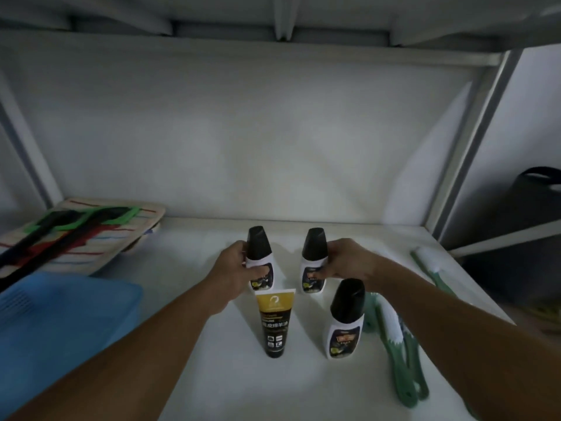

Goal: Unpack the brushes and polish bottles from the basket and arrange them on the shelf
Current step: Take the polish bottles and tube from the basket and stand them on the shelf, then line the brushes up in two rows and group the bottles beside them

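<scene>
Two white polish bottles with black caps stand upright side by side on the white shelf (188, 299). My left hand (236, 265) grips the left bottle (259, 253) and my right hand (346, 259) grips the right bottle (314, 253). A third polish bottle (344, 323) stands nearer, free of both hands. A black and gold tube (274, 323) stands cap-down between my forearms. Green brushes with white bristles (394, 338) lie to the right of the third bottle. Another green brush (429, 265) lies further right. The blue basket (60, 323) sits at the left.
A striped woven tray (127, 235) with black, green and red items on it rests at the back left, partly over the basket. The shelf's back wall and metal posts enclose the space. A dark container (534, 189) stands beyond the right post.
</scene>
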